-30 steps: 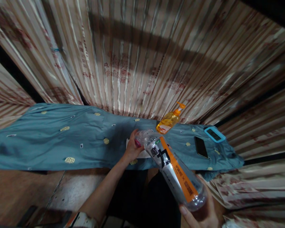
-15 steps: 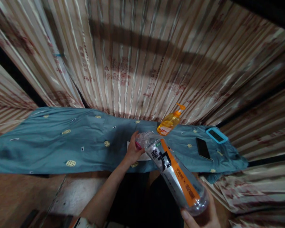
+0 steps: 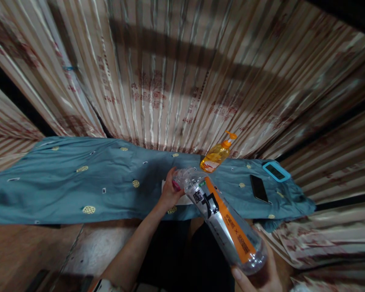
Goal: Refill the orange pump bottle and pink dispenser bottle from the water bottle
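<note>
Clear plastic bottle (image 3: pixel 223 219) slants from my right hand (image 3: pixel 261 278), whose fingers cup its base low and near me, up and away to its neck, where my left hand (image 3: pixel 169 192) pinches the pink cap (image 3: pixel 176 185) above the teal-draped tabletop (image 3: pixel 79 182).

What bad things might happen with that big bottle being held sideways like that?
The clear bottle is tilted, its base in the right hand and the left hand at its cap end. If that cap comes loose, any liquid inside might spill on the blue cloth. The black phone lies nearby and could get wet. The bottle might also slip.
</note>
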`<state>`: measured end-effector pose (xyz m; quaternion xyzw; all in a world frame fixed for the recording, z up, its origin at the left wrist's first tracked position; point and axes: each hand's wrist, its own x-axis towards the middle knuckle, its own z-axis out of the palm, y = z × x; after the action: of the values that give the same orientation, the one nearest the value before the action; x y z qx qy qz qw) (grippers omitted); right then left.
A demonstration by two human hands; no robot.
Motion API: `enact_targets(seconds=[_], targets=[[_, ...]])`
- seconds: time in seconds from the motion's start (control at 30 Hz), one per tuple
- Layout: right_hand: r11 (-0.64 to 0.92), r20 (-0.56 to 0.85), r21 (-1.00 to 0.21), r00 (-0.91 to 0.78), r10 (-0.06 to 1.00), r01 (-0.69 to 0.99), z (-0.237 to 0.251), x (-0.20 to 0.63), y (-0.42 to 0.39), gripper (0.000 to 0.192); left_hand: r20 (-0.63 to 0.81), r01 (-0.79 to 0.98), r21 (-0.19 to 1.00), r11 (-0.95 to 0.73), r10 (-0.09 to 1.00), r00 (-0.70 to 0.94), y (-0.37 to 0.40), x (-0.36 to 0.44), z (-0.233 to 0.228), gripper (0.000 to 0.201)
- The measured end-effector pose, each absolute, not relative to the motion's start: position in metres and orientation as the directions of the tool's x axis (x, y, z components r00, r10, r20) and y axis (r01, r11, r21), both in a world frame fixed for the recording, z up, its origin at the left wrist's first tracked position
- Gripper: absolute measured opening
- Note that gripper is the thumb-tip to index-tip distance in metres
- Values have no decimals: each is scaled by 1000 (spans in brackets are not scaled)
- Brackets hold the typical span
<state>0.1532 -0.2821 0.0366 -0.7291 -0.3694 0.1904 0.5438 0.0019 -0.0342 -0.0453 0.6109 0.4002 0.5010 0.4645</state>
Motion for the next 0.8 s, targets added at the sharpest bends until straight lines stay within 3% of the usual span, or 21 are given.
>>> enact_targets(seconds=[0.33, 0.8], targets=[[-127, 131, -933, 648, 750, 336, 43, 153, -281, 92, 251, 15, 966, -258, 952, 172, -33, 3, -49, 93], [-158, 56, -963, 739, 672, 216, 51, 144, -277, 97, 261, 31, 962, -270, 948, 180, -32, 3, -50, 97]])
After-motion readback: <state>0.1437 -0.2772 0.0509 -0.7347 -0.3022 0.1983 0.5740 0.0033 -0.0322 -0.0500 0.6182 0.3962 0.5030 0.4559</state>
